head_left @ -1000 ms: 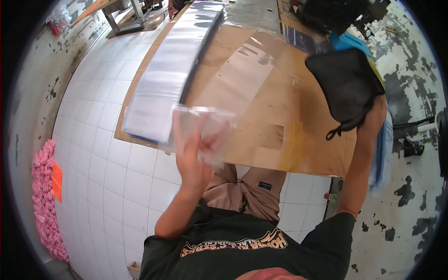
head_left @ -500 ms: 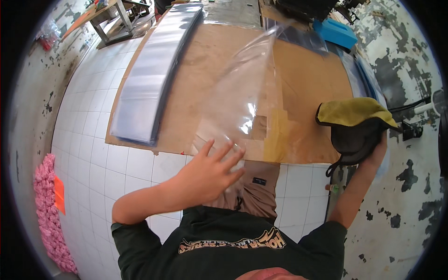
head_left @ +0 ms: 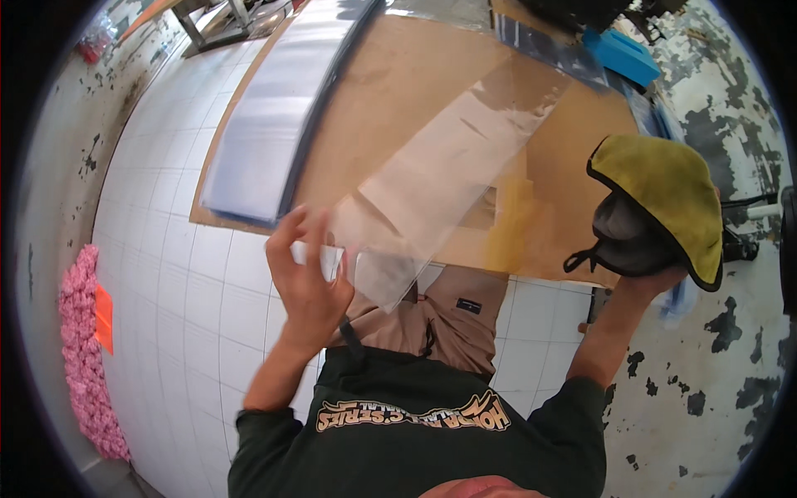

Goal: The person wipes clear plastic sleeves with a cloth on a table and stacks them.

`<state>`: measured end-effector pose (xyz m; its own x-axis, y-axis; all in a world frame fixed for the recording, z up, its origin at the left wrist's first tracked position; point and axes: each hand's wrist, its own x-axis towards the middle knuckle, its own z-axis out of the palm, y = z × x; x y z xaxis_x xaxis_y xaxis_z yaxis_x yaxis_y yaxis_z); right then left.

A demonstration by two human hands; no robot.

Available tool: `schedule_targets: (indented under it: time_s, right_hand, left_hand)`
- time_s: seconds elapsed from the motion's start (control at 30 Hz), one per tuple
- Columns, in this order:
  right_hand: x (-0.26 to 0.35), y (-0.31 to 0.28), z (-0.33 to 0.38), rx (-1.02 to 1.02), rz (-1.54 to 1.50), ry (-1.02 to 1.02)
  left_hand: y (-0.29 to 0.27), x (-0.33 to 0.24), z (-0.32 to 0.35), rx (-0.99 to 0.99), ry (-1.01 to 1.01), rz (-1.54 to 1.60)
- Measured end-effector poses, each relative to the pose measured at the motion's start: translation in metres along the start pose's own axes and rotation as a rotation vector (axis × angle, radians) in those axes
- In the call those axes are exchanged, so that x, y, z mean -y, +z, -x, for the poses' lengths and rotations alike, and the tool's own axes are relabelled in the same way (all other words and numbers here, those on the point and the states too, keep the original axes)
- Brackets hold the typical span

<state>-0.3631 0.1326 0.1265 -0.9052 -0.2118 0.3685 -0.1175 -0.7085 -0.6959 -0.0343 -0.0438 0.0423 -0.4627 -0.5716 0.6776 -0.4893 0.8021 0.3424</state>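
Note:
A long clear plastic sleeve (head_left: pixel 465 158) lies slantwise over the brown cardboard (head_left: pixel 390 91), its near end hanging past the cardboard's front edge above my lap. My left hand (head_left: pixel 309 278) is just left of that near end, slightly blurred, with thumb and fingers apart and nothing visibly held between them. At the right, my right hand (head_left: pixel 660 282) grips a two-sided cloth (head_left: pixel 664 178), yellow on one side and dark grey on the other, with a small loop hanging down. The cloth covers most of that hand's fingers.
A tall stack of clear plastic sleeves (head_left: pixel 270 133) runs along the cardboard's left side. Yellowish tape (head_left: pixel 508 224) crosses the front edge. A blue box (head_left: pixel 623 56) stands at the far right, near a peeling wall (head_left: pixel 714 116). Pink bundled material (head_left: pixel 87 357) sits at the left.
The sleeve has turned so its far end points further right, and it lies flatter. My left hand has moved left off its near end. My right hand has raised the cloth slightly.

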Motion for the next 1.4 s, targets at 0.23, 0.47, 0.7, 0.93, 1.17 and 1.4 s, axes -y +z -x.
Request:
schedule_targets:
  time_s: [0.23, 0.47, 0.7, 0.93, 1.17, 1.4]
  right_hand:
    - [-0.038, 0.094, 0.02, -0.122, 0.047, 0.118]
    - [-0.106, 0.095, 0.078, 1.509, 1.149, -0.075]
    - [-0.1, 0.113, 0.146, 1.791, 1.006, -0.23]
    - [-0.12, 0.114, 0.145, 1.662, 1.204, -0.27]
    - [-0.105, 0.107, 0.159, 1.709, 1.122, -0.236]
    - [-0.123, 0.103, 0.133, 1.656, 1.249, -0.303]
  left_hand:
    - [0.034, -0.01, 0.071, -0.152, -0.959, 1.487]
    - [0.017, -0.035, 0.043, -0.035, -1.024, 2.107]
    - [0.007, -0.037, 0.014, -0.19, -1.056, 2.244]
    - [0.014, -0.044, 0.026, -0.189, -1.135, 2.129]
    - [0.012, -0.029, 0.069, -0.079, -1.126, 1.578]
    - [0.017, -0.022, 0.093, -0.04, -1.068, 1.461]
